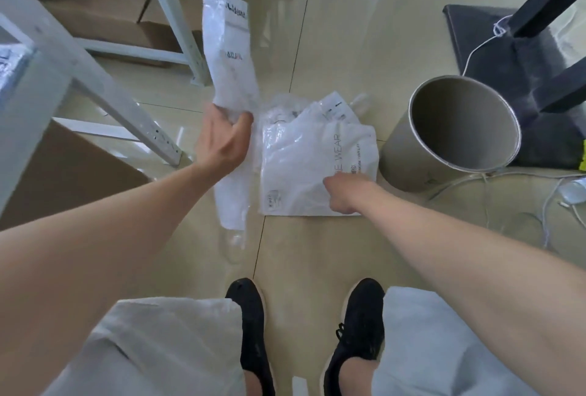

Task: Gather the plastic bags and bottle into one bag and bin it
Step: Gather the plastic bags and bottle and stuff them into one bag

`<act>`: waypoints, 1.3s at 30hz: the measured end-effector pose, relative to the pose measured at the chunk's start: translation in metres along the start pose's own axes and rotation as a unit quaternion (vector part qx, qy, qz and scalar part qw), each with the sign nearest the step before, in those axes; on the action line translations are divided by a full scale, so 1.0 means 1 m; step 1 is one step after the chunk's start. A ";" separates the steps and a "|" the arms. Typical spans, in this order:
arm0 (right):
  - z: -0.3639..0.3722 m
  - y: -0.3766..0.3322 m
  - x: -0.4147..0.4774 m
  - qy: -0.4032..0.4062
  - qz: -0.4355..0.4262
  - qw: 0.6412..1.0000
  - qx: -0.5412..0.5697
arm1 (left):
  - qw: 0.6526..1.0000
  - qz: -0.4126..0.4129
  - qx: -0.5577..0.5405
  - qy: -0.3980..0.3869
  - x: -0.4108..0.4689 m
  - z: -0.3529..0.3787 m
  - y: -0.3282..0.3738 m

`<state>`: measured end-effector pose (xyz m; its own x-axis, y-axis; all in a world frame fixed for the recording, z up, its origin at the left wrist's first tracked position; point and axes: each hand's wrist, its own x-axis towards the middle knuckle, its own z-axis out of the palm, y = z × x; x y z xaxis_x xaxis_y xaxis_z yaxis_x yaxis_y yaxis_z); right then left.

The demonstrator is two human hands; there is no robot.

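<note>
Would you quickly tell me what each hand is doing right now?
Left hand: closed on a long plastic bag.
Right hand: on the flat bag; grip cannot be told.

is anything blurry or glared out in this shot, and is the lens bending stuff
Head view: the long bag in the left hand is streaked with motion blur; the clear bottle on the floor is faint against glossy tiles showing window glare; the wide-angle lens bows the shelf frame and stretches both forearms; the bin and the right hand look sharp.
</note>
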<state>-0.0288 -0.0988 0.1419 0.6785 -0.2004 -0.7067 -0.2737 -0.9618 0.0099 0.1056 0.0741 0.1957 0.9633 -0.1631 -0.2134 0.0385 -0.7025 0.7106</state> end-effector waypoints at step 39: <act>-0.080 0.006 0.044 0.138 0.036 0.861 0.488 | 0.978 -0.113 -0.149 -0.089 0.006 0.006 -0.032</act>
<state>0.0536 -0.1283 0.1677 0.7349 -0.4201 -0.5325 -0.6733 -0.3572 -0.6474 0.1090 0.0912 0.1679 0.8611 -0.1637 -0.4813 0.3455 -0.5061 0.7902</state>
